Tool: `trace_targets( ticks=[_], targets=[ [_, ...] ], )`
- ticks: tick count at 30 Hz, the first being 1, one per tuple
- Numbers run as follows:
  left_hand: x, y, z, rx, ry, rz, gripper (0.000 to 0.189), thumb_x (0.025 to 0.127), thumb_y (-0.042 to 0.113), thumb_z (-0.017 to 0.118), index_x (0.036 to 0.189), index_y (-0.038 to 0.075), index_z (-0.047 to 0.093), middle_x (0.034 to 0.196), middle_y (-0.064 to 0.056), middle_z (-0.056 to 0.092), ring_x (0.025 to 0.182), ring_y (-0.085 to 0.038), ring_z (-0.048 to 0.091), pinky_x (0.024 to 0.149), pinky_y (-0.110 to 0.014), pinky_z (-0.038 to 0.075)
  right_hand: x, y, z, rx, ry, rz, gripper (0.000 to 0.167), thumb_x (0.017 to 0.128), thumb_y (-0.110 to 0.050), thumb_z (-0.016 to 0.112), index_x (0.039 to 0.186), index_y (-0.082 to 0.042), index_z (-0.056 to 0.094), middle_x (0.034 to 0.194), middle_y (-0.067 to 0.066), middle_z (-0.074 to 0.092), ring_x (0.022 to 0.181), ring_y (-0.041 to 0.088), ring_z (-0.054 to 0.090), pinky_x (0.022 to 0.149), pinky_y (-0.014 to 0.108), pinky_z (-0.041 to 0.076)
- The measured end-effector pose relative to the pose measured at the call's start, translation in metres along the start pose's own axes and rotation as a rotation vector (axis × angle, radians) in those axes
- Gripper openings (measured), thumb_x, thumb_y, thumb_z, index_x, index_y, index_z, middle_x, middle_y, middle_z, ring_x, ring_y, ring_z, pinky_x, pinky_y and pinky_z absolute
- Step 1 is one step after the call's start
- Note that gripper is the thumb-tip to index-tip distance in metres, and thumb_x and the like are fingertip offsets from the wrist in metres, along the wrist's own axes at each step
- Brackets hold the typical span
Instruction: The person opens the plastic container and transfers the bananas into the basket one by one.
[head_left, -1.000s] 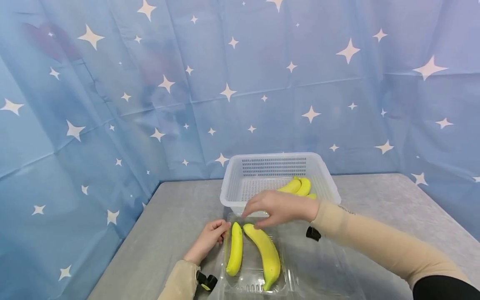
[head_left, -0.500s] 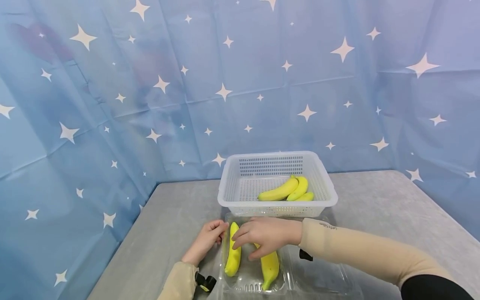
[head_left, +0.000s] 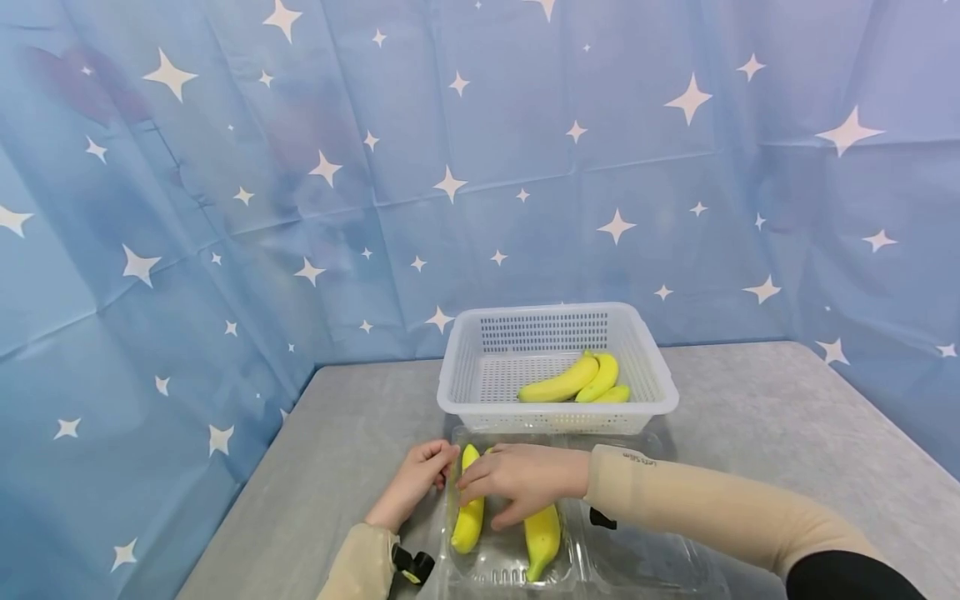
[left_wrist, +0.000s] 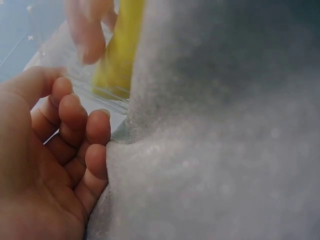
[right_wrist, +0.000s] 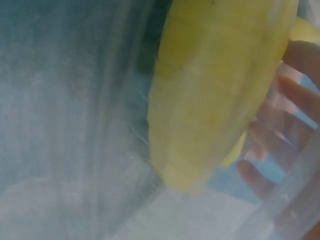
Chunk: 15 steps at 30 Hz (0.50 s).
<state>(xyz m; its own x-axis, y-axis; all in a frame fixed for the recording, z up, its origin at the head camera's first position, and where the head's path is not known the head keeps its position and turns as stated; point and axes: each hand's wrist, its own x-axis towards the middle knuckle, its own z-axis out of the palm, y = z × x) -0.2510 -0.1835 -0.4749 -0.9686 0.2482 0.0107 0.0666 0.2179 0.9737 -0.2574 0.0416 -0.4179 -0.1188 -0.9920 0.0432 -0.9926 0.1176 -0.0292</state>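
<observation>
A clear plastic clamshell box (head_left: 498, 560) lies spread on the table with two bananas in its left half. My left hand (head_left: 416, 479) pinches the box's left rim between thumb and forefinger, the other fingers curled, as the left wrist view also shows. Across the box reaches my right hand (head_left: 525, 477), its fingers spread and touching the left banana (head_left: 468, 529); the thumb stands apart from it. Under that hand, the right banana (head_left: 543, 546) is partly hidden. Through hazy plastic, the right wrist view shows a large banana (right_wrist: 210, 90) beside the right fingers (right_wrist: 300, 100).
Behind the box stands a white slotted basket (head_left: 558, 417) holding several bananas (head_left: 562, 385) at its right side. The clear lid half (head_left: 645, 562) extends to the right under the right forearm. A blue star-patterned curtain (head_left: 405, 208) borders the grey table (head_left: 360, 400).
From beside the basket, the right hand has come toward me and left, over the bananas, its fingers reaching the left one. The left hand keeps its place at the rim.
</observation>
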Motion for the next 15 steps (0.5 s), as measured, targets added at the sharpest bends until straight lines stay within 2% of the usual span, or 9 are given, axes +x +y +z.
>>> trace_targets(
  ticks=[3,6,15],
  targets=[
    [0.007,-0.013,-0.001,-0.007,0.012,-0.012,0.038,0.1,0.026,0.057,0.076,-0.004,0.053,0.066,0.001,0.052,0.059,-0.014,0.047,0.057,-0.025,0.042,0.001,0.0,0.001,-0.012,0.008,-0.006,0.045,0.089,-0.035,0.071,0.131,-0.022,0.06,0.136,-0.005,0.054,0.127,0.009,0.047,0.101,0.032,0.039],
    [0.009,-0.018,-0.002,-0.014,0.02,-0.012,0.039,0.098,0.029,0.058,0.075,-0.003,0.053,0.065,0.0,0.052,0.059,-0.014,0.047,0.057,-0.025,0.042,0.002,0.001,0.003,-0.019,0.012,-0.008,0.044,0.089,-0.035,0.07,0.13,-0.022,0.06,0.135,-0.005,0.055,0.127,0.008,0.046,0.1,0.031,0.039],
    [0.009,-0.015,-0.001,-0.002,0.025,-0.012,0.036,0.099,0.025,0.058,0.074,-0.001,0.053,0.065,0.002,0.052,0.058,-0.013,0.046,0.056,-0.024,0.041,0.004,0.004,0.008,-0.034,0.019,-0.012,0.042,0.089,-0.035,0.072,0.128,-0.024,0.061,0.133,-0.007,0.056,0.127,0.007,0.047,0.101,0.031,0.039]
  ],
)
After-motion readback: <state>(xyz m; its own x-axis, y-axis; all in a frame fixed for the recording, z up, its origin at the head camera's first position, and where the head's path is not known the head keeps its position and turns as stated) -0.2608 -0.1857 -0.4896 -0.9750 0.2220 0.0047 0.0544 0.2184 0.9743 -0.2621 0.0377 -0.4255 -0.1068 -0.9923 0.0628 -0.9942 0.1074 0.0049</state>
